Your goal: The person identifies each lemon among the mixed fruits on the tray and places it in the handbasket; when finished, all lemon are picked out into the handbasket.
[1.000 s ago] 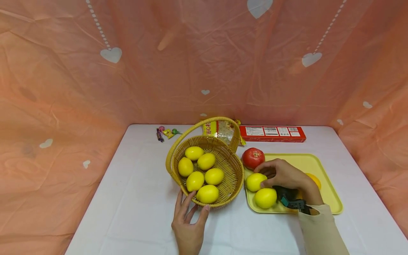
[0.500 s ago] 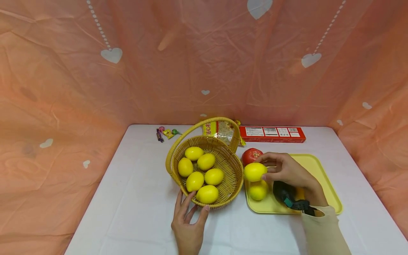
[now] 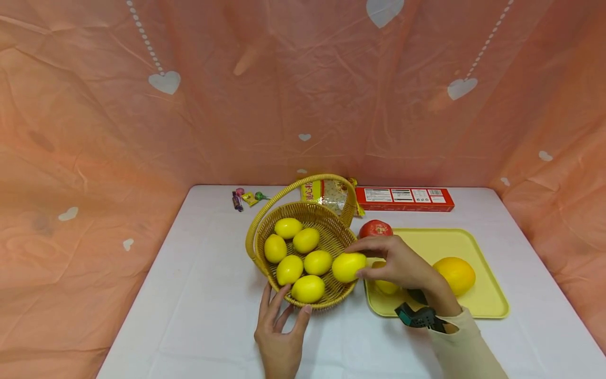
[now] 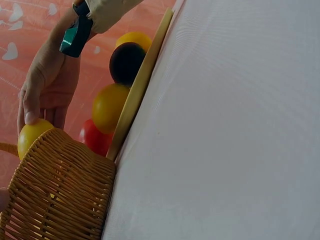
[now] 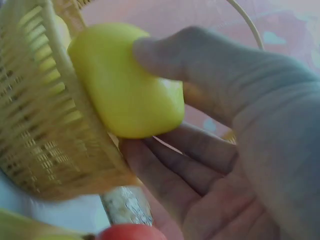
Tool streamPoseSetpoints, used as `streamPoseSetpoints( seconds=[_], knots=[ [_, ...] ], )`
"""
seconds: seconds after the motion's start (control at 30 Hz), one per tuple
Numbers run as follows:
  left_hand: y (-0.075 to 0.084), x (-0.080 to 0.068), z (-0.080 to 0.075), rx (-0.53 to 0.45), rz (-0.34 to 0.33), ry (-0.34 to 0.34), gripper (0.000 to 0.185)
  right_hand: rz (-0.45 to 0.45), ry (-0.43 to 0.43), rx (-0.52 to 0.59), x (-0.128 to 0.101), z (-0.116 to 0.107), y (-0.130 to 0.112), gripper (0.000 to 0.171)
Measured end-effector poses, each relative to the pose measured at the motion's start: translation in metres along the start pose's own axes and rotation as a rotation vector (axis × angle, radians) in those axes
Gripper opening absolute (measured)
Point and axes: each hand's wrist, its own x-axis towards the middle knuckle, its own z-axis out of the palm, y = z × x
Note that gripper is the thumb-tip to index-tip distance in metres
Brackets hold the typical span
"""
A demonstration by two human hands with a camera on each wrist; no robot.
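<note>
Yellow lemons [image 3: 298,252] fill a tan wicker basket [image 3: 347,247] beside a pale-yellow tray [image 3: 490,300] on a white table [image 3: 199,295]; the peach backdrop [image 3: 94,116] carries white hearts.

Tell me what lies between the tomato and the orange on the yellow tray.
In the head view the stretch between the tomato and the orange is bare yellow tray; the right hand sits just in front of that line.
</note>
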Motion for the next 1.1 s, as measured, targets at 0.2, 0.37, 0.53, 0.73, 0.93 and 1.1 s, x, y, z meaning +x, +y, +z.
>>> streamPoseSetpoints(
  seconds=[0.2, 0.37, 0.53, 0.73, 0.93, 1.1],
  knots=[
    [0.001, 0.000, 0.001, -0.010, -0.010, 0.001, 0.055, -0.015, -0.047, -0.068, 0.005, 0.011, -0.008, 0.040],
    [0.001, -0.001, 0.001, -0.005, 0.011, 0.005, 0.054, -0.036, -0.039, -0.041, 0.005, 0.008, -0.009, 0.038],
    [0.001, -0.002, 0.002, -0.015, 0.016, 0.008, 0.054, 0.009, 0.014, -0.017, -0.002, -0.004, -0.008, 0.039],
    [0.001, -0.001, 0.002, -0.019, 0.021, 0.008, 0.054, 0.045, 0.081, 0.075, -0.020, -0.017, -0.002, 0.038],
    [-0.001, -0.001, 0.001, -0.006, 0.011, 0.016, 0.055, 0.044, 0.177, 0.237, -0.063, -0.010, 0.009, 0.040],
    [-0.003, -0.001, 0.000, -0.013, 0.004, 0.007, 0.057, 0.064, 0.229, 0.424, -0.105, 0.010, 0.017, 0.040]
  ],
)
